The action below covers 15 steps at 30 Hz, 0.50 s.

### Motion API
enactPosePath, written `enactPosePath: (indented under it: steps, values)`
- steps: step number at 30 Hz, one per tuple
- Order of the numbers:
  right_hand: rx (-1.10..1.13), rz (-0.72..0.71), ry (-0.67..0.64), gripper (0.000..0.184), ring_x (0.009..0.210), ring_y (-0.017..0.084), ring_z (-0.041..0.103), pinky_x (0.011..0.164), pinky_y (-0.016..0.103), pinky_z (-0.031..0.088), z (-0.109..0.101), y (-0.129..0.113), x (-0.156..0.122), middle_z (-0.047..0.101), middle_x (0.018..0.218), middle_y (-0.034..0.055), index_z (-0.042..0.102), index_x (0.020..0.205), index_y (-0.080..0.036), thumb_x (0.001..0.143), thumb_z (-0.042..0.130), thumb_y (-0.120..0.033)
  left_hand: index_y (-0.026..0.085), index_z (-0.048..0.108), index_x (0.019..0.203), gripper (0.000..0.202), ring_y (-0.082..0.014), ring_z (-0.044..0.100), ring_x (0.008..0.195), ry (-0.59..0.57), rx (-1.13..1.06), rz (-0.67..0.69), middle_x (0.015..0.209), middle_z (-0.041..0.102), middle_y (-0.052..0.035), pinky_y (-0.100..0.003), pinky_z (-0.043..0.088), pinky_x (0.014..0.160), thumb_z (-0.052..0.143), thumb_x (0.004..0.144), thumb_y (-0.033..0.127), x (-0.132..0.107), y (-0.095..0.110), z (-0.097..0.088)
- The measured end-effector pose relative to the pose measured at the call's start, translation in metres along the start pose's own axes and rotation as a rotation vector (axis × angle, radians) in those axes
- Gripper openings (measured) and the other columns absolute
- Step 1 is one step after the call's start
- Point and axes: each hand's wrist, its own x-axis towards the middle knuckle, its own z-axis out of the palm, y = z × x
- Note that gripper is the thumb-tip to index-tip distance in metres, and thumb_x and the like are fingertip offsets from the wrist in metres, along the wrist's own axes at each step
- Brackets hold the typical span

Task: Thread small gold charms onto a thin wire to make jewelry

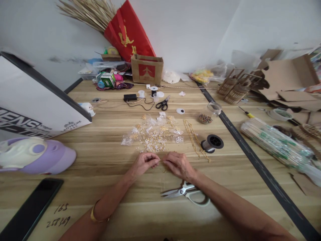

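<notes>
Nearest, at 8 o'clock from the hands (12 = away from the person), a black flat phone. At 5, metal scissors w/ pale handles, long axis approx L-R, blades aimed at 9, part hidden by the R wrist.

L hand: thumb & index pinched narrow on a tiny gold-coloured piece, which sits btwn the hands just above tbl; too small & covered to tell which way it points or its long axis. R hand: fingers bunched at same spot, tips hidden, can't tell if they grip it.

At 12, just past the fingers, a loose spread of gold & clear beads w/ small plastic bags. At 2, thin gold-coloured chains, running approx 11 to 5. Further R, a black-rimmed wire spool, then a clear jar w/ brown beads.

Surface: pale wood-grain tabletop, black strip crossing it at R. Far side, 12 o'clock: black-handled scissors, brown paper bag, tall red bag, pale wall.
</notes>
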Motion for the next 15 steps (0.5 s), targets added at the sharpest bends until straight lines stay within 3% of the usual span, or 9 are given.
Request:
enactPosePath:
  steps: [15]
  values:
    - [-0.003, 0.055, 0.031, 0.019, 0.059, 0.013, 0.056, 0.058, 0.023, 0.042, 0.0026, 0.0023, -0.0021, 0.063, 0.067, 0.003, 0.062, 0.085, -0.018, 0.092, 0.046, -0.024, 0.012, 0.064, 0.072, 0.029, -0.0101, 0.051, 0.056, 0.0, -0.019, -0.009, 0.059, 0.059, 0.0003, -0.023, 0.043, 0.056, 0.07, 0.067, 0.041, 0.0013, -0.0018, -0.0004]
